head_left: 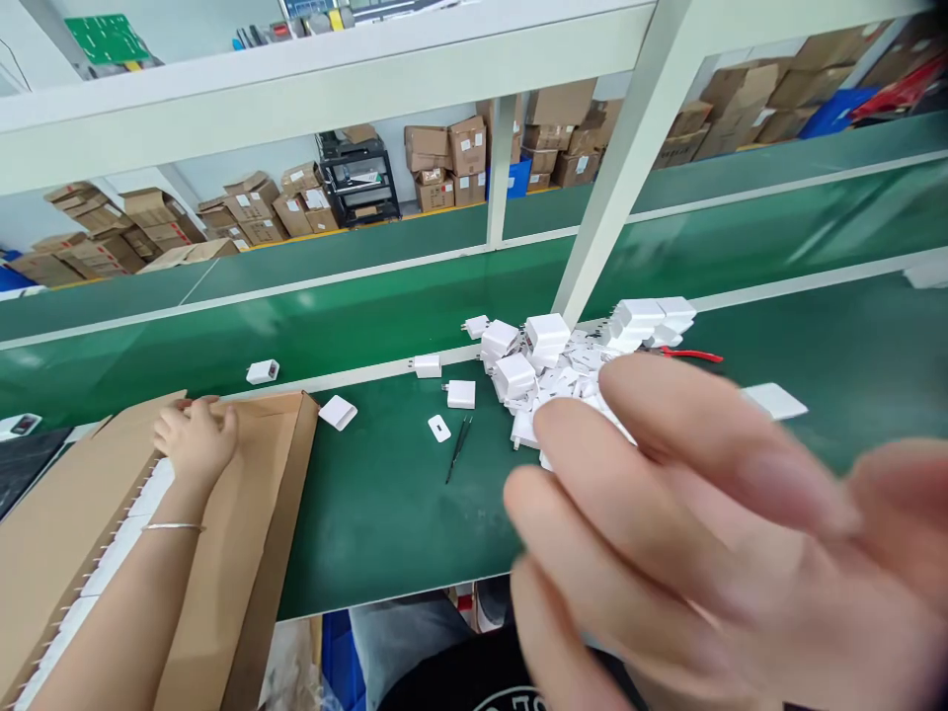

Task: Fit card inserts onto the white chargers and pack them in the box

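Note:
My left hand reaches into the far end of a cardboard box, at the top of a row of white chargers with their pins pointing left. Its fingers curl down, and what they hold, if anything, is hidden. Close to the camera, my right hand is large and blurred, with bent fingers; its thumb and fingertips are not clear. Behind it lies a heap of white chargers and flat white parts. Single chargers and a white cover lie between the box and the heap.
Black tweezers and a small white plate lie on the green table. A red-handled tool is behind the heap. One charger rests on the green belt. A slanted white post rises behind the heap.

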{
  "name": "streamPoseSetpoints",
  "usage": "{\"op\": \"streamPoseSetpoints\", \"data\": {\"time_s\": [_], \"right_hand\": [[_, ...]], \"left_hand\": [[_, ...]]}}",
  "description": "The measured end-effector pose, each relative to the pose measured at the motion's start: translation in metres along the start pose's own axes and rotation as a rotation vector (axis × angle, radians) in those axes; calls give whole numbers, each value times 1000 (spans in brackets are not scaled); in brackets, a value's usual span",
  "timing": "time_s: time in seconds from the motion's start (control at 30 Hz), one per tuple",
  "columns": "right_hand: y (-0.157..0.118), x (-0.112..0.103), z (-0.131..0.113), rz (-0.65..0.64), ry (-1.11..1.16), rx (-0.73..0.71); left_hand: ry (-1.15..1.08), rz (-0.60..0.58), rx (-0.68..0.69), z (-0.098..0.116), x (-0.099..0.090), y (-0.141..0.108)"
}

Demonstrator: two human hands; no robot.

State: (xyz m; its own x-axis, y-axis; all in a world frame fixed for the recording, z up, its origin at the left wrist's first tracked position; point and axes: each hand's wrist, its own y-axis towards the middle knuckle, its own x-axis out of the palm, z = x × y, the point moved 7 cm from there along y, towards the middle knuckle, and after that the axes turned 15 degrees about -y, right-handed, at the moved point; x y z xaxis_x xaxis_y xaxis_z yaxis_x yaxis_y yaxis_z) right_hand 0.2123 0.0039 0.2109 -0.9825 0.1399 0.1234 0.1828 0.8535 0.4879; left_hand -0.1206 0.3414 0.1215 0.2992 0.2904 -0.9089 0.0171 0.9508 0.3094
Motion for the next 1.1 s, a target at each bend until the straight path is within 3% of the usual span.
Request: {"op": "streamPoseSetpoints", "data": {"time_s": [0.07,0.1,0.2,0.3,0.47,0.63,0.73,0.87,1.0,1.1], "right_hand": [[-1,-27,22,14,72,12],[-9,-44,43,130,-19,81],[-53,-68,115,225,-586,305],[-104,-81,165,315,-1067,305],[-165,-101,198,315,-1517,302],[-169,-104,204,252,-1690,323],[-160,-99,210,247,-1677,311],[-149,-81,217,191,-1588,236],[-138,-62,221,149,-1460,186],[-131,-53,222,137,-1373,159]], "left_hand": [[1,-21,20,7,15,18],[-3,-48,37,14,24,29],[-23,-147,66,35,53,63],[-51,-251,55,53,83,92],[-101,-431,59,72,127,116],[-111,-501,86,100,147,120],[-164,-490,116,128,142,115],[-308,-348,168,170,116,90],[-488,-215,170,195,93,35],[-873,-197,176,207,87,-26]]}}
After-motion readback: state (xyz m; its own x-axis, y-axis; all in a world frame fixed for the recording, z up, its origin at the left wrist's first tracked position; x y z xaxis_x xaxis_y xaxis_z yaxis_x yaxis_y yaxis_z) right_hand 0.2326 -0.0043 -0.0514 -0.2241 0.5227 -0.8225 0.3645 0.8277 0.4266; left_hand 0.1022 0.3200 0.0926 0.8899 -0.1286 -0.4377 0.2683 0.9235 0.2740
